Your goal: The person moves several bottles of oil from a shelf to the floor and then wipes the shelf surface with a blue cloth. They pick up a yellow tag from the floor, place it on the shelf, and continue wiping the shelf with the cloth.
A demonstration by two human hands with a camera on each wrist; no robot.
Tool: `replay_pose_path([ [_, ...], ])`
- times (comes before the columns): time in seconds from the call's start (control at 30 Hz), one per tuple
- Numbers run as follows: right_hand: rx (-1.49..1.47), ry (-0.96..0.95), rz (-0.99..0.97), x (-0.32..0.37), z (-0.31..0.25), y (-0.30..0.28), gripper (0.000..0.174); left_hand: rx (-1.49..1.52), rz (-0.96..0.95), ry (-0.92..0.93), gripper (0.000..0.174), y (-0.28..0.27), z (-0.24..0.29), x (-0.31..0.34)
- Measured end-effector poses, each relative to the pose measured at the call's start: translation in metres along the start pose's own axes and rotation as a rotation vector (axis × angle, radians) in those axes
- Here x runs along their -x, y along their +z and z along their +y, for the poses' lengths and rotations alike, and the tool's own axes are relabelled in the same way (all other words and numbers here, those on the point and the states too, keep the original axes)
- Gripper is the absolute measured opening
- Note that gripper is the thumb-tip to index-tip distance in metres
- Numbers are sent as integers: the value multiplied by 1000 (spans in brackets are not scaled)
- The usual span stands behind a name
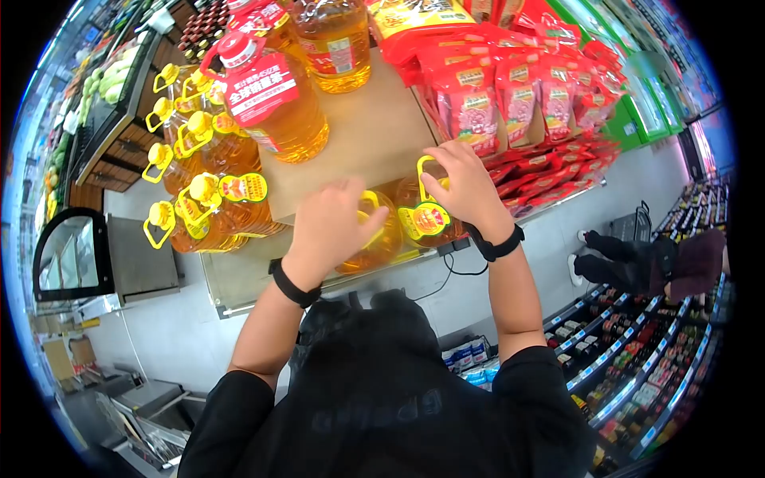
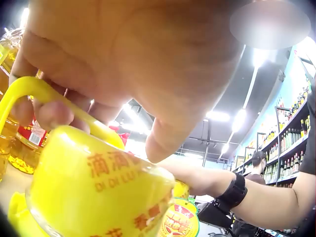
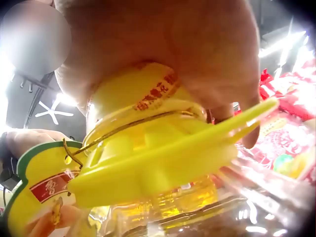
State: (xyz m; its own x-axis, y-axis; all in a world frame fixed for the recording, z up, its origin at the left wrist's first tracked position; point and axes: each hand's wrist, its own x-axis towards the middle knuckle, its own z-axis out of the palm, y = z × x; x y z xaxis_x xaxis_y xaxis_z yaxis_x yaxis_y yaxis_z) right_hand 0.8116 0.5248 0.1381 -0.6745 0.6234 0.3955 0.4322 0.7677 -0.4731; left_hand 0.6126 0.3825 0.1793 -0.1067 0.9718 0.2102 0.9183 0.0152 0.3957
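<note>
In the head view two cooking oil bottles with yellow caps stand side by side at the near table edge. My left hand (image 1: 329, 229) is over the left oil bottle (image 1: 384, 241); in the left wrist view its fingers curl at the yellow handle (image 2: 30, 85) above the printed cap (image 2: 94, 182), thumb apart. My right hand (image 1: 466, 185) grips the top of the right oil bottle (image 1: 408, 193), palm over its cap (image 3: 148, 94) and fingertips by its handle (image 3: 163, 170). A paper tag (image 1: 425, 221) hangs from this bottle's neck. The palms hide part of both tops.
More yellow-capped oil bottles (image 1: 231, 203) stand at the left. Larger oil bottles with a red label (image 1: 259, 92) rest on a cardboard layer (image 1: 358, 131). Red packets (image 1: 522, 95) are stacked at the right. Behind, a person (image 1: 685, 263) stands near bottle shelves.
</note>
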Motion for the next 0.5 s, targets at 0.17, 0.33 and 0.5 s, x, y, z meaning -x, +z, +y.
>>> replay_pose_path([
  [0.17, 37, 20, -32, -5, 2, 1, 30, -13, -188, -9, 34, -19, 18, 11],
  [0.33, -23, 55, -12, -2, 4, 3, 29, 111, -216, -127, 39, -23, 25, 34],
  [0.5, -38, 114, 30, 0, 0, 5, 29, 246, -207, -414, 40, -41, 5, 49],
])
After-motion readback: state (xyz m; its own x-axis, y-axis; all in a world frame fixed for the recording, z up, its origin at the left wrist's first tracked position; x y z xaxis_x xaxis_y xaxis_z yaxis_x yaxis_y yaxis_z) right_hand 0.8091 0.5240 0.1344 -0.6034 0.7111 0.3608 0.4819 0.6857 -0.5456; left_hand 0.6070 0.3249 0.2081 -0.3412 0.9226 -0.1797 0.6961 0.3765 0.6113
